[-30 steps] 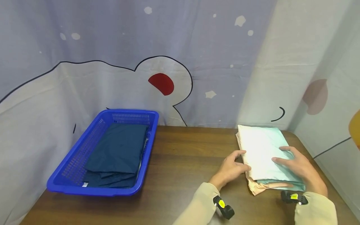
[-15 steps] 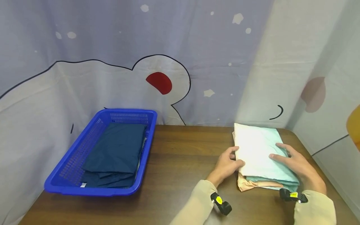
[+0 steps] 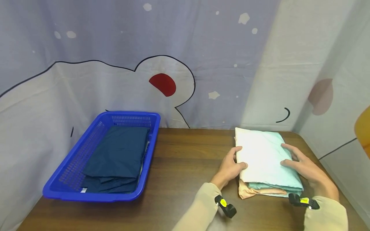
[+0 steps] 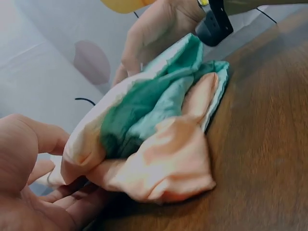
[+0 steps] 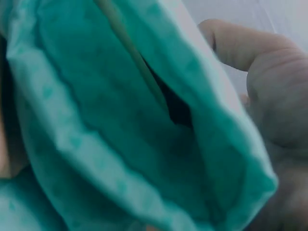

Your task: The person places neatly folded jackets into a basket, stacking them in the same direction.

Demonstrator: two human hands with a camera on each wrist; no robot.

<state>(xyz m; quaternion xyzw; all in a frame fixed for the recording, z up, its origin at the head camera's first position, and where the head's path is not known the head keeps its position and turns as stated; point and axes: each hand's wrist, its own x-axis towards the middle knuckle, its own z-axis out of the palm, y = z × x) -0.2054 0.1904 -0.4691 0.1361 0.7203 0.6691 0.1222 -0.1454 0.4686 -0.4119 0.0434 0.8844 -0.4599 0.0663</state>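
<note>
A folded cloth point(image 3: 264, 157), pale on top with mint-green and peach layers, lies at the right of the wooden table. My left hand point(image 3: 229, 165) grips its left edge, thumb on top and fingers tucked beneath, as the left wrist view shows. At the right edge, my right hand point(image 3: 307, 168) holds the cloth with thumb and forefinger at its side; the other fingers are mostly hidden. Loose peach fabric point(image 4: 168, 163) bulges from the near side in the left wrist view. Mint-green folds point(image 5: 120, 120) fill most of the right wrist view.
A blue plastic basket point(image 3: 150, 154) stands at the left of the table point(image 3: 185, 179), with folded dark-blue cloth point(image 3: 118, 154) inside. A printed curtain point(image 3: 216, 64) hangs behind the table and along the right side.
The folded cloth has shifted slightly left in view. My left hand has come round its left edge, and the right hand's fingers have moved from its top to the right edge.
</note>
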